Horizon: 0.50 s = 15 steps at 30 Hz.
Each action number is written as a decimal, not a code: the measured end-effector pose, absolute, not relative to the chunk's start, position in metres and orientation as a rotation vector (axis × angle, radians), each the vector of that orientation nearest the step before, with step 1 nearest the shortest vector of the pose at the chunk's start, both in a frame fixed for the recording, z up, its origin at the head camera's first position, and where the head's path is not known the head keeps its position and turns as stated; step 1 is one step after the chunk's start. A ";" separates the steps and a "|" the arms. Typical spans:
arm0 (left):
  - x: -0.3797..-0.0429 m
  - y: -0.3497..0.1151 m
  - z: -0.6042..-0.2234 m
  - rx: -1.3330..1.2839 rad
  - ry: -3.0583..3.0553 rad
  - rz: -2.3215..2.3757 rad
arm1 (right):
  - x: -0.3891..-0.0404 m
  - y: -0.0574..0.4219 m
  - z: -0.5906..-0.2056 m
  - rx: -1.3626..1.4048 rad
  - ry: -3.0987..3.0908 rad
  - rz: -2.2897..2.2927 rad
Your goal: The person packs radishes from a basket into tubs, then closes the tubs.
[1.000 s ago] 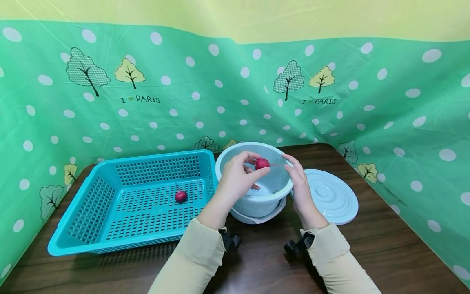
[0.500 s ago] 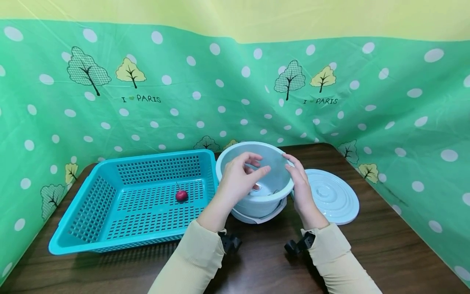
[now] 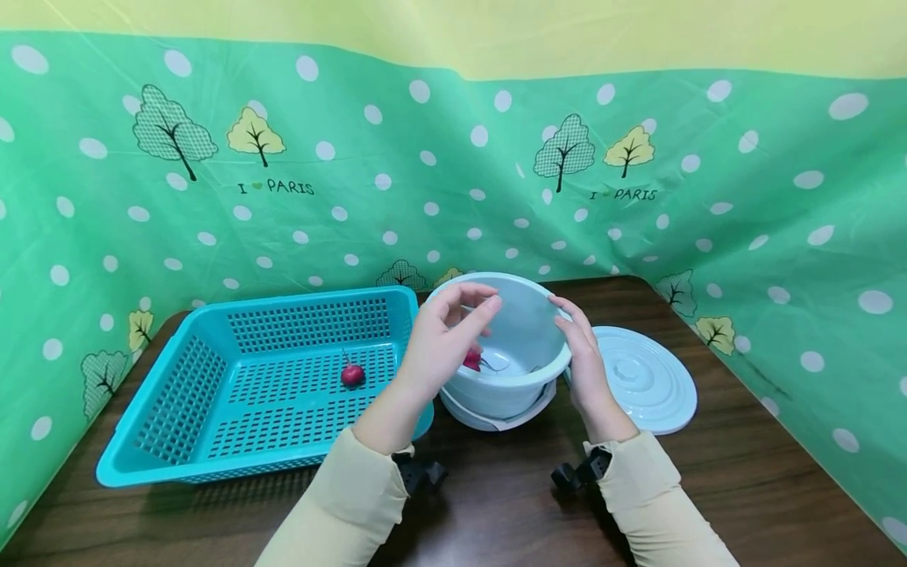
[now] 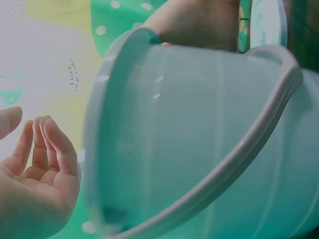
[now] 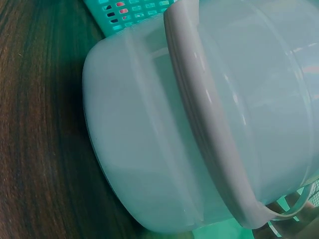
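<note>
My left hand [image 3: 442, 342] hovers over the left rim of a light blue plastic bucket [image 3: 506, 400], its fingers loosely bent and holding nothing. The left wrist view shows the same empty hand [image 4: 42, 184] beside the bucket's rim. Part of a red radish [image 3: 472, 359] with a thin root shows inside the bucket, the rest hidden by my left hand. My right hand [image 3: 586, 362] grips the bucket's right rim. The bucket's grey handle [image 5: 199, 94] hangs down against its side. Another radish [image 3: 352, 375] lies in the turquoise basket [image 3: 262, 468].
The perforated basket stands on the left, close against the bucket. A round light blue lid [image 3: 645, 382] lies on the dark wooden table [image 3: 510, 496] to the right, behind my right hand. A green dotted curtain [image 3: 453, 181] closes off the back.
My left hand released a radish, which dropped into the bucket. That hand then moved left and slightly up, toward the rim. The right hand has stayed on the bucket.
</note>
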<state>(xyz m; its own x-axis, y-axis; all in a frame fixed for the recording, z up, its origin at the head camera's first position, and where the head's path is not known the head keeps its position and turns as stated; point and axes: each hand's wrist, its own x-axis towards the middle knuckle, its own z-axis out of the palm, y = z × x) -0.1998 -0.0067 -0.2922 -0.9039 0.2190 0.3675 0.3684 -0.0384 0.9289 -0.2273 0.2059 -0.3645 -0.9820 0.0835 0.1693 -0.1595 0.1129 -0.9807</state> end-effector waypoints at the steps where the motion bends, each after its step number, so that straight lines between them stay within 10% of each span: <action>1: -0.199 -0.010 -0.290 -0.646 -2.100 -2.083 | -0.227 0.206 -0.364 0.077 -2.198 1.980; 15: -0.195 -0.065 -0.268 -0.535 -2.170 -1.925 | -0.229 0.207 -0.364 0.106 -2.185 1.978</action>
